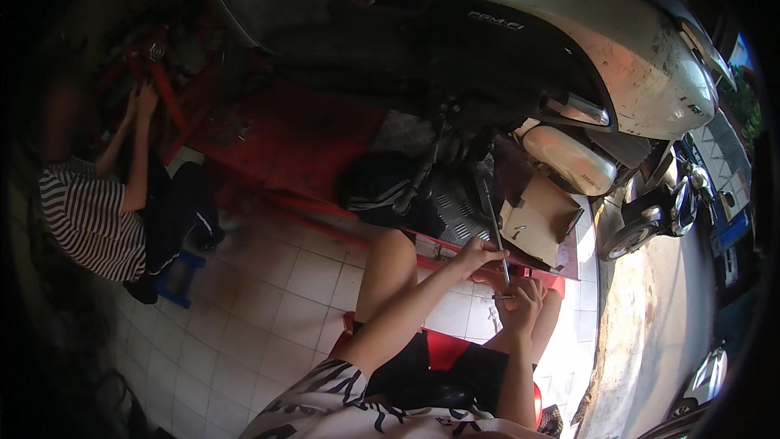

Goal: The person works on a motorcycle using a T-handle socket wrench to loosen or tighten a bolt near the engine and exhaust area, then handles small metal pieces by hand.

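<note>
In front of my knees, my left hand (479, 257) is closed around the slim metal shaft of what looks like a T-handle wrench (494, 215). Closer to me, my right hand (523, 304) has its fingers wrapped about the tool's handle end, where a short crossbar pokes out to the left. The shaft slants up and away to the dark underside of a scooter (601, 57); its far tip is lost in shadow there. Just right of the shaft lies an open cardboard box (543, 210) with a small metal bolt (519, 232) in it.
The scooter stands on a red lift platform (284, 134). At left a person in a striped shirt (97, 215) reaches to a red frame (169, 106), near a low blue stool (184, 280). White floor tiles (284, 317) lie below. Another motorbike (650, 211) is parked at right.
</note>
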Tool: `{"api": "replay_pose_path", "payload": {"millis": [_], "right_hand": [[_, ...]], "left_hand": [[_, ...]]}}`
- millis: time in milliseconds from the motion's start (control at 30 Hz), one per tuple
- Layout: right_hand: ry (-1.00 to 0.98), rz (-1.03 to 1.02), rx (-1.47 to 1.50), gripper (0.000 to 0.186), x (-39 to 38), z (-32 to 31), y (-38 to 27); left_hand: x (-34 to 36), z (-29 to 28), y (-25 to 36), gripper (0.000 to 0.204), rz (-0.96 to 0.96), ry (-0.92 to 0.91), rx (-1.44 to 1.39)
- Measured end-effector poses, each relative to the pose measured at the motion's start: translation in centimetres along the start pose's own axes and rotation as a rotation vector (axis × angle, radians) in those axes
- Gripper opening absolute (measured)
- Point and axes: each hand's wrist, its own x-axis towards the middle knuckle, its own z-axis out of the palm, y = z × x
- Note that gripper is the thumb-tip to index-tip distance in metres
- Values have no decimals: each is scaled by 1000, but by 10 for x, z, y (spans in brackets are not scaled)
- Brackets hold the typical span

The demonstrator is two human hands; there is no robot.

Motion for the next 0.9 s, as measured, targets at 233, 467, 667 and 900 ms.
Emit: {"api": "replay_pose_path", "payload": {"millis": [233, 467, 667, 900], "right_hand": [[-63, 199, 203, 11, 0, 9, -2], [-124, 107, 149, 8, -2, 7, 0], [-226, 296, 306, 7, -5, 3, -9], [-176, 422, 527, 9, -6, 5, -12]], "left_hand": [[0, -2, 0, 20, 23, -8, 42], [5, -3, -6, 20, 25, -15, 106], [8, -6, -8, 25, 21, -37, 134], [13, -14, -14, 28, 62, -78, 170]]}}
